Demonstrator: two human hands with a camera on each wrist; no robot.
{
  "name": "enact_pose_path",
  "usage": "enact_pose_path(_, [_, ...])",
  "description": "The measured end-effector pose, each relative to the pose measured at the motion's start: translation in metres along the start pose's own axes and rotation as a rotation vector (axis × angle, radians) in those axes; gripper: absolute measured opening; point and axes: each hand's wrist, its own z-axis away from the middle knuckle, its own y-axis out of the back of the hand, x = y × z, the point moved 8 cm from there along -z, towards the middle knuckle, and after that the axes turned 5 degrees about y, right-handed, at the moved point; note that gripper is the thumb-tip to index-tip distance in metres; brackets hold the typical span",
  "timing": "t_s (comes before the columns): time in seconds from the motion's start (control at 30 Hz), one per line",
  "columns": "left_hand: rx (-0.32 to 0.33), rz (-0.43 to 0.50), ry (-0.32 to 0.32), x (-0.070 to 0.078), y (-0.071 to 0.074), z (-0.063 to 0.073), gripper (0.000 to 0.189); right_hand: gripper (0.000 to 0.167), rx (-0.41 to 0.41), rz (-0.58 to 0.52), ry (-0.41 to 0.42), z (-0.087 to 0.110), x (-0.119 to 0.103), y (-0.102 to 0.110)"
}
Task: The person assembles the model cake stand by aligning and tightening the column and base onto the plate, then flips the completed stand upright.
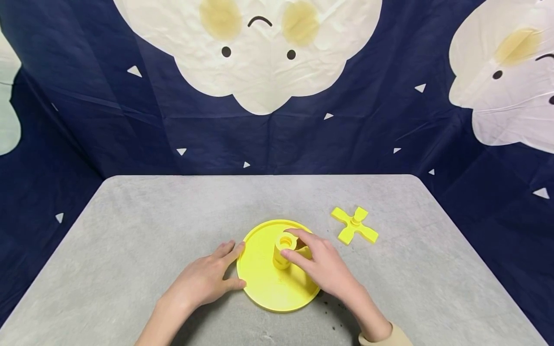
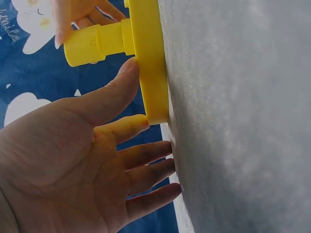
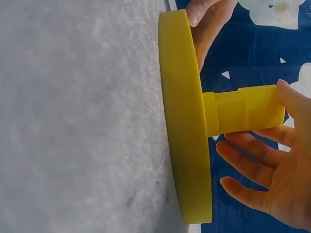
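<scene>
Right hand [image 1: 322, 264]: gripping the post [image 1: 279, 259], thumb and forefinger pinched on opposite sides of its top; whether another finger bears on it, I cannot tell.
Post: upright below that pinch, hollow end up, standing near the middle of the plate [image 1: 268, 293]; whether it is fully seated does not show.
Left hand [image 1: 212, 274]: fingers extended, not wrapped round anything, thumb and forefinger touching the near side of the rim.
Plate: between the hands, flat on the table [image 1: 173, 206].
Doing it well: the post should be worked straight along its axis, I judge, since a sideways push from so high a pinch could tip it; a light left-hand brace on the rim should stop the plate sliding or turning.
Cross [image 1: 355, 224]: beyond the right hand and to its right, untouched, stub up, well clear of that wrist.
Cloth [image 1: 268, 139]: past both hands, behind the table.
</scene>
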Motion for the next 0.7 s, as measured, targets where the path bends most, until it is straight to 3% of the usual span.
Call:
enact_pose_path(0.13, [0.007, -0.001, -0.002, 0.000, -0.001, 0.000, 0.086, 0.050, 0.023, 0.050, 0.003, 0.000, -0.001, 0.002])
enact_pose_path(0.23, [0.010, -0.003, -0.004, 0.000, -0.001, 0.000, 0.086, 0.055, 0.022, 0.026, 0.012, 0.000, -0.001, 0.002])
enact_pose_path(0.43, [0.001, -0.003, -0.001, 0.000, -0.001, -0.001, 0.086, 0.061, -0.108, -0.170, -0.006, 0.001, 0.002, -0.009])
enact_pose_path(0.57, [0.000, -0.004, 0.002, 0.000, 0.000, -0.001, 0.086, 0.057, -0.177, -0.217, -0.025, 0.001, 0.004, -0.017])
enact_pose_path(0.7, [-0.001, -0.003, 0.003, 0.000, 0.000, 0.000, 0.086, 0.054, -0.185, -0.227, -0.036, 0.000, 0.005, -0.019])
